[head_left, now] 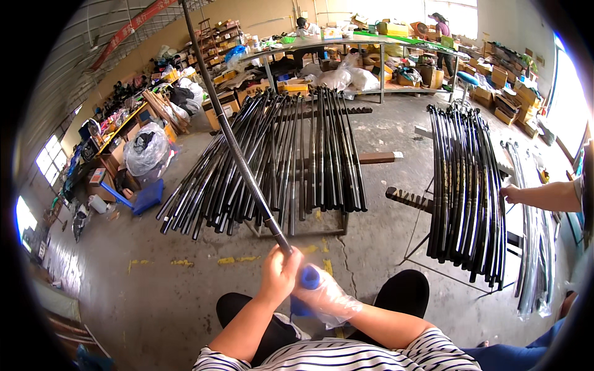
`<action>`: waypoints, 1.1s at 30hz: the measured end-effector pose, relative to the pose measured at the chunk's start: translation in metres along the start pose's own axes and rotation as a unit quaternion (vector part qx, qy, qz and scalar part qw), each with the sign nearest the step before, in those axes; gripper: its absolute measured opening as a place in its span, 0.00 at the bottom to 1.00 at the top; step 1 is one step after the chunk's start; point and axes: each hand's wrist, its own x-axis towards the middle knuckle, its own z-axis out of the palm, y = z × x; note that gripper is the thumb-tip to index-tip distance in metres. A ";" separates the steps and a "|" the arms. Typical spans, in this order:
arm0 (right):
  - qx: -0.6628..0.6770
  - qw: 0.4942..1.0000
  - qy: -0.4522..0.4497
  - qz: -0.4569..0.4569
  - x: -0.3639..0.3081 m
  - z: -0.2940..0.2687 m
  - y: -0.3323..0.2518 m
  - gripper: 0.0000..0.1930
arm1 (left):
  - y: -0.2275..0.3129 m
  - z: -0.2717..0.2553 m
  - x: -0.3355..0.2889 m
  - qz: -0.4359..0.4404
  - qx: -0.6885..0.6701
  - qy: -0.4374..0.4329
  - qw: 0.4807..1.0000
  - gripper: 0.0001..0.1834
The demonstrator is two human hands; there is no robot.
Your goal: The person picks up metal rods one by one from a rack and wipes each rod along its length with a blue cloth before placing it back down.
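In front of us, our left hand (278,272) clasps a long rod (238,151) low down, our gloved right hand (325,297) a blue piece (310,277); a slack left grip could drop the rod onto the racked rods (334,161).

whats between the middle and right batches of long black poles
In the head view, grey floor, with a brown wooden bar, a dark notched bar and a grey bar end jutting in.

Black pole (235,143), tip beyond upper edge
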 end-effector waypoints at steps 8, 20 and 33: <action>-0.191 0.978 0.016 0.083 0.042 -0.118 0.068 0.13 | -0.030 0.012 0.103 0.042 0.220 0.073 0.972 0.14; -0.320 0.932 0.087 0.147 0.083 -0.151 0.070 0.12 | -0.083 0.119 0.221 -0.044 0.311 -0.101 0.944 0.21; -0.325 0.931 0.104 0.128 0.086 -0.154 0.073 0.13 | -0.110 0.135 0.238 0.021 0.411 -0.211 0.886 0.16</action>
